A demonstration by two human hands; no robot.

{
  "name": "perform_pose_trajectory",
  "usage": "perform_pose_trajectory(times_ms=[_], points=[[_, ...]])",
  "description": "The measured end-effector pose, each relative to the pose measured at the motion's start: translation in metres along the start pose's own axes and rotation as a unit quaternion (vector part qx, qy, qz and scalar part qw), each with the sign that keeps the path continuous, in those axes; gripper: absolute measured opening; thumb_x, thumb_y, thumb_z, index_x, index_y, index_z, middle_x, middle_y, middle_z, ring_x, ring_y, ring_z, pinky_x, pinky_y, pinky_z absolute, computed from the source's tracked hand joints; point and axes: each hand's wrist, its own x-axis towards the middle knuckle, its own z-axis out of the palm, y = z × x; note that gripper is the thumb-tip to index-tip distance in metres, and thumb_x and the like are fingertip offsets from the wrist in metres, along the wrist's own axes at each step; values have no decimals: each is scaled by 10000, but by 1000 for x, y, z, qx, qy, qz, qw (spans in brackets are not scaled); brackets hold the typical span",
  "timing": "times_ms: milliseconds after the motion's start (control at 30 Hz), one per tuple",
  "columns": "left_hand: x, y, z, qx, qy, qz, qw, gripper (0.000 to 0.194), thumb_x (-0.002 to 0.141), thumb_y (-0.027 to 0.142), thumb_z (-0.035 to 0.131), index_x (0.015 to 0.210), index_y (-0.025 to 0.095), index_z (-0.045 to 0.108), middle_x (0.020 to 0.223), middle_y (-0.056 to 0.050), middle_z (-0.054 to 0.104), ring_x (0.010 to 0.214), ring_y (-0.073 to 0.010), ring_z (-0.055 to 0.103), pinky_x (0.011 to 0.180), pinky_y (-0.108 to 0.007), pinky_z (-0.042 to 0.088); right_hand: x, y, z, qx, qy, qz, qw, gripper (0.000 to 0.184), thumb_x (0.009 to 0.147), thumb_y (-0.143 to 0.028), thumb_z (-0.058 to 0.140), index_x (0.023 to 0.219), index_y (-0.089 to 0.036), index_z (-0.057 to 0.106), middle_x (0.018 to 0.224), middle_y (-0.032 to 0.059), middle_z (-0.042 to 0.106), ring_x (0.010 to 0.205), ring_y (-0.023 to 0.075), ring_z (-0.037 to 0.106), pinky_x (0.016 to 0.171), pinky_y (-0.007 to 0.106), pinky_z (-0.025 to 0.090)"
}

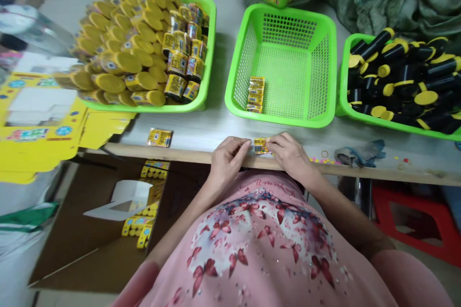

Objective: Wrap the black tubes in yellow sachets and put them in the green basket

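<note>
At the table's front edge, my right hand (290,154) has its fingers closed on one end of a small flat yellow printed label (260,146). My left hand (229,156) is just left of that label, thumb and forefinger pinched together; anything between them is too small to see. Another yellow label (159,137) lies on the table further left. Beyond my hands stands a green basket (281,116) with a short row of similar yellow labelled pieces (255,94) in its near left corner.
At left, a green basket (212,43) is heaped with yellow-capped labelled containers (126,43). Black containers with yellow caps (406,76) fill the right basket (342,100). Yellow printed cards (39,144) lie far left, above an open carton (72,230). A blue-grey scrap (363,153) lies right.
</note>
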Motion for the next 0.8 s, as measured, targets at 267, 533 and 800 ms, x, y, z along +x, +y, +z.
perform_pose_trajectory(times_ms=[267, 533, 800], points=[[12, 20, 14, -76, -92, -14, 993, 269, 842, 424, 678, 817, 176, 779, 766, -60, 720, 754, -203, 645, 730, -309, 485, 1, -27, -14, -61, 123, 29, 990, 231, 1012, -209, 498, 1008, -195, 728, 986, 77, 737, 907, 202, 613, 818, 347, 508], [31, 31, 27, -322, -137, -262, 899, 234, 633, 366, 859, 675, 160, 758, 632, -22, 743, 446, -93, 577, 492, -202, 460, -102, 22, -65, -226, 183, 402, 868, 399, 977, -396, 514, 1235, -129, 661, 1190, 207, 622, 1082, 330, 554, 928, 511, 443], [30, 35, 26, -410, -137, -323, 842, 364, 475, 417, 952, 677, 162, 787, 720, -46, 787, 560, -133, 691, 617, -228, 588, -153, 90, -77, -246, 201, 471, 823, 271, 880, -351, 557, 735, -179, 707, 770, 110, 613, 823, 293, 560, 793, 462, 454]])
